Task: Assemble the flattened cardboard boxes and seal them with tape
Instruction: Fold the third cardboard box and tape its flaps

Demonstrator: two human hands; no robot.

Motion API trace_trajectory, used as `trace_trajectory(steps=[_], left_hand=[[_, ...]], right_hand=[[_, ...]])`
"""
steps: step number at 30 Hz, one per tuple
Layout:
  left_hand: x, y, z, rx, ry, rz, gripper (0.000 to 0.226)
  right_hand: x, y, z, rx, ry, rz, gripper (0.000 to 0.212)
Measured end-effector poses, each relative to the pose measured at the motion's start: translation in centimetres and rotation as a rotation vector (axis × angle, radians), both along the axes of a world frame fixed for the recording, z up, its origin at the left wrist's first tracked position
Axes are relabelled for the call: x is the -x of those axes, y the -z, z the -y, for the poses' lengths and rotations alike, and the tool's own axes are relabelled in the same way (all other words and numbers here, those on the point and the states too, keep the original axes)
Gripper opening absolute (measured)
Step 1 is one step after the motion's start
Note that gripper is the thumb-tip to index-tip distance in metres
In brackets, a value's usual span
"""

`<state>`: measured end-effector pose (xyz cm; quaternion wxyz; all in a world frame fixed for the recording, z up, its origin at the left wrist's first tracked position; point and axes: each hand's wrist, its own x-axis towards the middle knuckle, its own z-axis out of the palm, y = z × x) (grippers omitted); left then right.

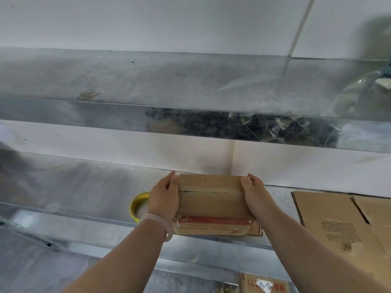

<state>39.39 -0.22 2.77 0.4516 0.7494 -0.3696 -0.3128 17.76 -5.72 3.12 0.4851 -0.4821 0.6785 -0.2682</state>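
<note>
Cardboard box, flaps closed with a dark seam across its top, sits at the front edge of the metal desk, near the middle. The left hand grips its left end and the right hand its right end, thumbs on top and fingers curled round the sides. A yellow tape roll lies just beside the left hand. Flattened cardboard lies toward the desk's right edge.
</note>
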Motion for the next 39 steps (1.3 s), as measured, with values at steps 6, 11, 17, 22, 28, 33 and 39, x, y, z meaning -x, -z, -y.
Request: trace_trajectory(steps=[6,11,17,22,28,33,39], left_hand=[[1.2,1.4,-3.0,0.017,0.158,-0.309,0.046],[0.7,1.7,-2.3,-0.163,0.2,-0.284,0.055],[0.6,-0.9,-3.0,-0.165,0.314,-0.254,0.032],[0.5,-2.7,-6.7,0.03,0.232,-0.438,0.027],[1.6,-4.3,-8.5,0.194,0.248,-0.443,0.027],[1.1,-3.2,-8.4,0.232,0.261,-0.302,0.04],[0.8,0.3,-8.4,0.227,0.09,-0.439,0.016]], right_hand=[[1.0,0.5,-2.5,-0.031,-0.011,0.142,0.056],[0.7,0.2,-2.6,-0.086,-0.074,0.036,0.058],[1.1,-2.2,-3.1,-0.231,-0.094,0.02,0.057],[2.7,-4.7,-5.2,-0.162,0.071,0.29,0.054],[4.2,-5.6,-7.0,0.077,-0.103,0.268,0.036],[5.4,-3.2,-7.6,0.244,-0.096,0.293,0.048],[5.5,0.2,-8.5,0.286,-0.069,0.523,0.038]])
